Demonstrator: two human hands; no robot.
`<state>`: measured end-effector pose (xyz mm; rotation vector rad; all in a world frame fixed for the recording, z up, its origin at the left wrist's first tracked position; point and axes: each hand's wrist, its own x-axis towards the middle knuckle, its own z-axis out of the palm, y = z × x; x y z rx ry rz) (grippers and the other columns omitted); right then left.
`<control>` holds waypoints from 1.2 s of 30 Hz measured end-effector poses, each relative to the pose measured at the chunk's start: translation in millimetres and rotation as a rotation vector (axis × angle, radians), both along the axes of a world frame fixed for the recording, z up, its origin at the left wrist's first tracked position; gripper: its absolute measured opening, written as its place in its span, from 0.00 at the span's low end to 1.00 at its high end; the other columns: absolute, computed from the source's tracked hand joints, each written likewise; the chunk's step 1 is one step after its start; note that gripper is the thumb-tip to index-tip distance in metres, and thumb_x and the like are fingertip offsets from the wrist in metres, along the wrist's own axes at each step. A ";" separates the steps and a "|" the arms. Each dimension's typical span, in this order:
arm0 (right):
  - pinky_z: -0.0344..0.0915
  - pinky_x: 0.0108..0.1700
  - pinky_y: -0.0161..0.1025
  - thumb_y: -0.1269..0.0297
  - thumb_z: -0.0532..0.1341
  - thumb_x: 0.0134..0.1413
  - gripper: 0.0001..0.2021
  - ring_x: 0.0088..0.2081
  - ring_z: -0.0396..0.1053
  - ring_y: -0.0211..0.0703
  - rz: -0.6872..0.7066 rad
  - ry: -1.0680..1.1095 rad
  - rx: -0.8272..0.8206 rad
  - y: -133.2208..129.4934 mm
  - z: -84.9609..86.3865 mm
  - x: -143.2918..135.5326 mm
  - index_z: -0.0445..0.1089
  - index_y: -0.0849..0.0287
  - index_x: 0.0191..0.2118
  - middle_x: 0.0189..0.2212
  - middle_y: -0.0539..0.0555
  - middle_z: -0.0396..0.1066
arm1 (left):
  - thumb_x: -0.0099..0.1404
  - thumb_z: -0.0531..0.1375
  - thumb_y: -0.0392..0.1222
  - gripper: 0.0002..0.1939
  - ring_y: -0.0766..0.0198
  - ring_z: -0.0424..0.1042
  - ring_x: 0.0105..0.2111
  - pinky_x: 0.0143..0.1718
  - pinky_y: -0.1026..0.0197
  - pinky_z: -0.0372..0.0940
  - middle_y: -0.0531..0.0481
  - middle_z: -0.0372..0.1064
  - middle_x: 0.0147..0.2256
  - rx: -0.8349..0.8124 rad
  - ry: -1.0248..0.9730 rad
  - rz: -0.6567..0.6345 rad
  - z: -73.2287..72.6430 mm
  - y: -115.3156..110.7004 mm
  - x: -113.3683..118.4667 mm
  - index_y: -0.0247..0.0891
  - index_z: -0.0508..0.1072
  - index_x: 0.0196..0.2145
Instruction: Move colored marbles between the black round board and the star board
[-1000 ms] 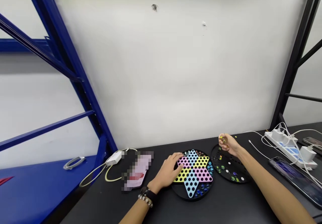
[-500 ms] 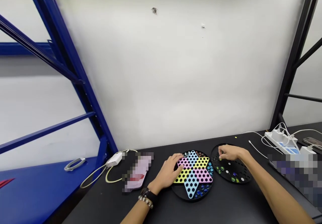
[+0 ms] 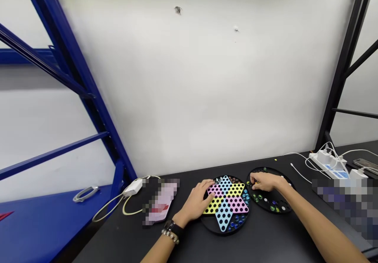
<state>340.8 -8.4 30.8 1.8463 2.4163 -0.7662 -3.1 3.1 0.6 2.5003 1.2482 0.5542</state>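
My left hand (image 3: 196,200) lies with fingers stretched out on the left edge of a round Chinese checkers board (image 3: 225,214). The board's star has pink, yellow and blue points with dark holes. Blue marbles (image 3: 236,222) and teal marbles (image 3: 245,197) lie in compartments around the star. Over the left part of a round black tray (image 3: 273,198), my right hand (image 3: 264,181) points down with thumb and fingers pinched together. A small orange spot shows at its fingertips, too small to name. Green marbles (image 3: 257,197) and white round spots are spread over the tray.
A pink phone-like item (image 3: 161,204), partly blurred out, lies left of the board beside a white adapter (image 3: 132,187) with a looped cable. At the right are a white power strip (image 3: 332,168) with cables and a pixelated dark object. A white wall (image 3: 206,97) rises behind the table.
My right hand has moved a little left over the tray, and a green marble at its far rim now shows. My left hand stays on the board. The view has shifted slightly.
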 end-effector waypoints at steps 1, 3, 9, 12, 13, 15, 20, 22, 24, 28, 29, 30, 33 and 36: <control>0.54 0.32 0.35 0.61 0.61 0.56 0.08 0.36 0.67 0.44 -0.008 -0.004 0.017 -0.1 -1.5 -1.8 0.66 0.55 0.41 0.37 0.52 0.71 | 0.72 0.52 0.50 0.21 0.51 0.65 0.57 0.57 0.47 0.63 0.47 0.64 0.60 -0.004 0.000 0.000 0.2 -0.2 0.1 0.46 0.67 0.59; 0.56 0.35 0.36 0.59 0.60 0.58 0.09 0.38 0.68 0.46 -0.024 -0.004 0.065 0.2 -6.4 -5.3 0.65 0.54 0.43 0.38 0.53 0.72 | 0.72 0.51 0.50 0.21 0.51 0.65 0.56 0.58 0.47 0.63 0.46 0.64 0.60 -0.010 -0.004 -0.001 0.3 -0.5 0.2 0.45 0.67 0.59; 0.58 0.38 0.38 0.60 0.59 0.59 0.06 0.38 0.67 0.46 -0.008 0.105 0.182 6.5 -18.8 -11.1 0.65 0.54 0.40 0.34 0.52 0.70 | 0.72 0.51 0.51 0.21 0.52 0.65 0.56 0.58 0.47 0.63 0.47 0.64 0.60 0.000 -0.007 -0.004 -1.1 0.3 -0.6 0.46 0.67 0.59; 0.57 0.32 0.35 0.54 0.58 0.61 0.10 0.27 0.61 0.38 -0.048 0.487 0.118 5.0 -6.0 -4.7 0.63 0.55 0.36 0.26 0.47 0.64 | 0.72 0.51 0.51 0.21 0.52 0.66 0.56 0.59 0.47 0.62 0.47 0.64 0.59 0.008 -0.016 0.007 -3.0 1.6 -1.1 0.46 0.67 0.59; 0.55 0.28 0.33 0.50 0.56 0.61 0.13 0.23 0.56 0.35 -0.082 0.676 0.062 2.3 1.0 -1.0 0.62 0.55 0.36 0.24 0.45 0.61 | 0.72 0.51 0.52 0.21 0.52 0.66 0.56 0.59 0.47 0.62 0.47 0.65 0.59 0.010 -0.021 0.007 -3.6 2.0 -1.2 0.46 0.67 0.59; 0.47 0.21 0.31 0.44 0.52 0.62 0.17 0.18 0.46 0.31 -0.178 1.061 -0.054 -6.3 15.1 7.3 0.61 0.54 0.37 0.22 0.42 0.55 | 0.72 0.51 0.52 0.21 0.52 0.66 0.56 0.59 0.46 0.62 0.47 0.64 0.59 0.007 -0.026 0.006 -4.4 2.7 -1.1 0.46 0.67 0.59; 0.37 0.17 0.32 0.46 0.55 0.58 0.15 0.15 0.38 0.29 -0.449 1.485 -0.090 -32.1 17.2 24.5 0.58 0.53 0.34 0.22 0.41 0.51 | 0.72 0.51 0.51 0.22 0.51 0.64 0.57 0.61 0.45 0.59 0.46 0.63 0.60 -0.013 -0.013 0.006 -3.4 2.5 -0.8 0.45 0.66 0.60; 0.36 0.17 0.32 0.45 0.55 0.57 0.17 0.15 0.37 0.29 -0.525 1.383 -0.058 -41.4 4.4 29.7 0.58 0.54 0.32 0.20 0.41 0.50 | 0.72 0.51 0.52 0.22 0.51 0.64 0.57 0.59 0.46 0.61 0.47 0.64 0.60 -0.006 -0.016 0.005 -3.2 2.5 -1.0 0.45 0.66 0.60; 0.38 0.19 0.33 0.40 0.53 0.58 0.21 0.16 0.39 0.30 -0.520 1.152 -0.003 -52.1 -8.6 34.7 0.60 0.55 0.29 0.18 0.41 0.49 | 0.72 0.51 0.52 0.22 0.51 0.65 0.56 0.58 0.47 0.62 0.47 0.64 0.60 0.001 -0.018 0.009 -3.6 2.7 -1.1 0.46 0.67 0.60; 0.50 0.26 0.36 0.42 0.50 0.63 0.25 0.22 0.56 0.37 -0.322 0.507 0.294 -81.3 -26.0 38.7 0.63 0.57 0.24 0.19 0.48 0.59 | 0.71 0.51 0.53 0.22 0.51 0.66 0.56 0.58 0.48 0.62 0.47 0.64 0.60 0.011 -0.017 0.012 -5.3 3.9 -0.6 0.46 0.67 0.59; 0.52 0.29 0.37 0.45 0.50 0.64 0.24 0.25 0.60 0.40 -0.289 0.357 0.360 -89.0 -29.7 37.4 0.63 0.57 0.24 0.20 0.51 0.63 | 0.71 0.52 0.53 0.22 0.52 0.66 0.55 0.58 0.48 0.62 0.47 0.64 0.60 0.013 -0.018 0.013 -5.6 4.1 -0.4 0.46 0.67 0.59; 0.52 0.30 0.38 0.47 0.49 0.65 0.23 0.27 0.63 0.42 -0.270 0.226 0.405 -95.9 -33.7 35.2 0.63 0.56 0.24 0.22 0.52 0.67 | 0.71 0.52 0.52 0.22 0.52 0.66 0.55 0.58 0.48 0.62 0.47 0.64 0.60 0.011 -0.019 0.014 -5.9 4.3 -0.2 0.46 0.67 0.59; 0.50 0.30 0.39 0.50 0.48 0.67 0.22 0.27 0.68 0.46 -0.232 -0.023 0.486 -109.1 -47.6 26.9 0.63 0.55 0.25 0.24 0.55 0.71 | 0.71 0.52 0.52 0.22 0.52 0.66 0.56 0.58 0.47 0.61 0.47 0.64 0.60 0.001 -0.018 0.019 -6.5 4.5 0.0 0.46 0.67 0.59; 0.50 0.29 0.39 0.51 0.48 0.67 0.21 0.26 0.70 0.46 -0.199 -0.080 0.537 -110.2 -59.7 22.7 0.63 0.54 0.25 0.24 0.55 0.73 | 0.71 0.52 0.51 0.21 0.53 0.65 0.56 0.59 0.48 0.61 0.47 0.64 0.60 0.009 -0.025 0.007 -6.9 4.3 0.1 0.46 0.67 0.59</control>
